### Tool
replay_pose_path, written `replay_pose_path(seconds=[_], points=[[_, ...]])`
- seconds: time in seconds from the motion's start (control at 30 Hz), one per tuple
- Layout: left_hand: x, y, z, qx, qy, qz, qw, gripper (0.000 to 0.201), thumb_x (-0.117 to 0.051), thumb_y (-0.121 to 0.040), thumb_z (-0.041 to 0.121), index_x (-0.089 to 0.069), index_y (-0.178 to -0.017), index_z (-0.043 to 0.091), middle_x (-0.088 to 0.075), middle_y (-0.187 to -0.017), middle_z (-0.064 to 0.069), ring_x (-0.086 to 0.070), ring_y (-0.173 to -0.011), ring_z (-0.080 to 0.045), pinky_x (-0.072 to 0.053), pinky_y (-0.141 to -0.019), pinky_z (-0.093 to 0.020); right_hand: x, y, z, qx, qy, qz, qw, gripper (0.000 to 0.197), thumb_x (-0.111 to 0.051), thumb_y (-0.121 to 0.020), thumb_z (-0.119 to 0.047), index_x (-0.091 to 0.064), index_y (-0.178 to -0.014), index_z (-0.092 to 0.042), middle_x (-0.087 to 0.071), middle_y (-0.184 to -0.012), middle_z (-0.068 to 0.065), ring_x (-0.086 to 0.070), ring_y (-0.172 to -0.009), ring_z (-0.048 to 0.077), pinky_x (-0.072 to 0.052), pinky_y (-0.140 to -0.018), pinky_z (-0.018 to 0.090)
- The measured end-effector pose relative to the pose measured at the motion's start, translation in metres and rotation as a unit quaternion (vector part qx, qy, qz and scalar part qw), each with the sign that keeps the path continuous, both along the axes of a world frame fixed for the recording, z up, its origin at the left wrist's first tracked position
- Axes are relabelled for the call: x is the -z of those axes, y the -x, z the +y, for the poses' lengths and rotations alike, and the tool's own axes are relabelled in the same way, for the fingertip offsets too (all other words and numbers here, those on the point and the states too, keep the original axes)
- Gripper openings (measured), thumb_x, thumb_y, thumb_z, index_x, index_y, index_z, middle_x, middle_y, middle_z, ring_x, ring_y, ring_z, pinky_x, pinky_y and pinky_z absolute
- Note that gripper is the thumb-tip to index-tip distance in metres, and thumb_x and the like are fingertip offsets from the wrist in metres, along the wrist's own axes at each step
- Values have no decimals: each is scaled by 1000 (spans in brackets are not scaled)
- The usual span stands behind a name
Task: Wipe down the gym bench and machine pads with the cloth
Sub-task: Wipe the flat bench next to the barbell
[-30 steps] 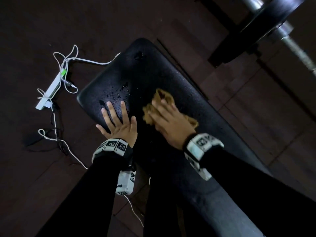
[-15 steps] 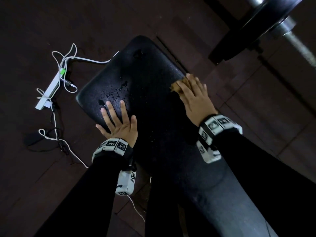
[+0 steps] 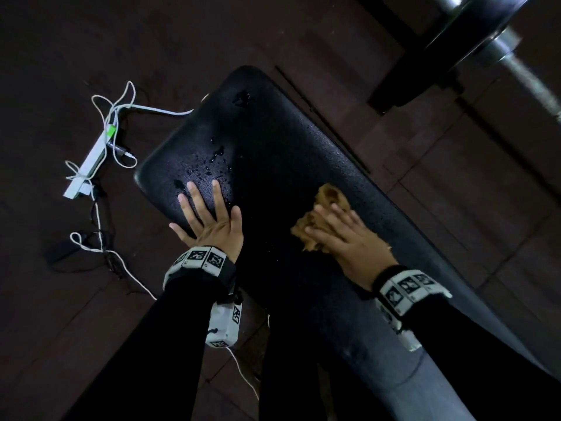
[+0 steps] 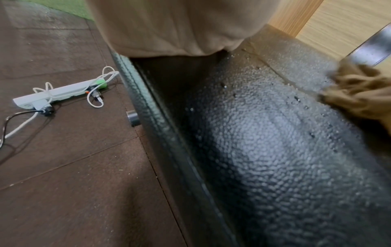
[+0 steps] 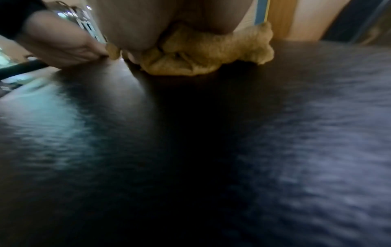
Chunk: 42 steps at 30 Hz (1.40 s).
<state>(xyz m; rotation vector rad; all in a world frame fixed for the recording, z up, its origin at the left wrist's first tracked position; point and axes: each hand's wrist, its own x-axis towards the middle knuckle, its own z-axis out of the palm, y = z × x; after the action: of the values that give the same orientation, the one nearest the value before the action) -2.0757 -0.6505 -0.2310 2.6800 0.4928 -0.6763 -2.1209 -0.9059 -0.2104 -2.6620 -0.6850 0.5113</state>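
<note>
A black padded gym bench point(image 3: 273, 147) runs from upper left to lower right, its textured pad point(image 4: 264, 142) dotted with water droplets point(image 3: 217, 153) near the far end. My left hand point(image 3: 209, 214) lies flat with fingers spread on the pad's left edge. My right hand point(image 3: 340, 235) presses a crumpled tan cloth point(image 3: 329, 197) onto the pad's middle, fingers straight over it. The same bunched cloth point(image 5: 203, 51) shows under the palm in the right wrist view, and the cloth point(image 4: 359, 93) sits at the right edge of the left wrist view.
A white power strip point(image 3: 91, 162) with tangled white cables point(image 3: 115, 104) lies on the dark floor left of the bench. A barbell with a black weight plate point(image 3: 455, 34) stands at the upper right. Floor tiles point(image 3: 455, 165) surround the bench.
My right hand slid the cloth from the bench's middle out to its right edge, then back toward the middle and nearer to me. The left hand stayed planted.
</note>
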Motion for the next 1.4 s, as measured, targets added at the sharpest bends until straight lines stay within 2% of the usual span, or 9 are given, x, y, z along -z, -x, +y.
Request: replay_pose_path(seconds=[0.23, 0.37, 0.6, 0.7, 0.83, 0.93, 1.03, 1.13, 1.4], points=[[-7, -1, -3, 5, 3, 14, 1000, 58, -13, -97, 47, 25, -140, 44, 32, -153, 3, 30, -140, -18, 17, -109, -54, 3, -77, 7, 182, 1, -17, 983, 47, -47, -95, -20, -40, -141, -28, -22, -155, 6, -17, -142, 36, -15, -113, 53], [-4, 0, -1, 2, 3, 6, 1000, 57, -12, -96, 48, 25, -140, 46, 32, -153, 4, 30, -140, -17, 18, -108, -54, 1, -111, 50, 163, 30, -16, 986, 44, -39, -97, -31, -39, -141, -30, -19, -156, 5, -15, -142, 37, -11, -113, 54], [12, 3, 4, 7, -10, -42, 999, 58, -12, -94, 53, 14, -145, 46, 22, -157, 5, 24, -142, -15, 23, -105, -51, -6, -30, 98, 58, 27, 46, 997, 56, -42, -94, -37, -21, -146, -38, 3, -158, 10, 5, -144, 37, 3, -114, 50], [14, 4, 3, -4, -25, -45, 999, 56, -6, -92, 54, 24, -139, 51, 25, -156, 6, 24, -142, -14, 20, -107, -53, -10, 5, 91, 25, -9, 92, 995, 56, -33, -96, -43, -8, -146, -43, 11, -157, 2, 14, -143, 32, 7, -114, 46], [1, 4, -1, 8, -23, -43, 999, 59, -7, -92, 57, 22, -142, 46, 25, -156, 4, 22, -143, -16, 11, -112, -57, -15, 6, 55, 90, -15, 83, 992, 52, -17, -96, -46, 2, -144, -40, 15, -155, -7, 13, -144, 23, 4, -115, 47], [-18, 14, -17, 7, -18, -93, 995, 69, -19, -94, 58, -7, -153, 23, 4, -160, -9, 5, -147, -24, 3, -115, -57, -11, -11, 16, 231, 35, 63, 970, 56, -27, -99, -40, -6, -149, -28, 12, -156, -2, 9, -145, 26, 3, -114, 49], [-37, 35, -55, 66, -7, -125, 990, 78, -28, -89, 57, -17, -150, 8, -7, -159, -13, -4, -147, -25, 5, -115, -54, -4, -29, -15, 345, 91, 82, 931, 64, -35, -98, -44, -7, -150, -20, 10, -158, 7, 7, -145, 29, 4, -114, 48], [-41, 61, -96, 161, 1, -114, 980, 77, -32, -89, 56, -20, -150, 10, -13, -159, -7, -7, -147, -22, 4, -116, -53, 2, -41, -22, 398, 89, 136, 903, 72, -34, -95, -51, -3, -150, -16, 10, -158, 9, 10, -145, 25, 8, -115, 49], [-19, 68, -107, 138, -48, -68, 987, 68, -32, -91, 65, -17, -150, 36, -6, -160, -1, 4, -146, -33, -4, -114, -58, 2, -45, -16, 443, 82, 118, 885, 62, -38, -94, -51, -21, -147, -24, -25, -153, -4, -8, -144, 14, -5, -114, 50]])
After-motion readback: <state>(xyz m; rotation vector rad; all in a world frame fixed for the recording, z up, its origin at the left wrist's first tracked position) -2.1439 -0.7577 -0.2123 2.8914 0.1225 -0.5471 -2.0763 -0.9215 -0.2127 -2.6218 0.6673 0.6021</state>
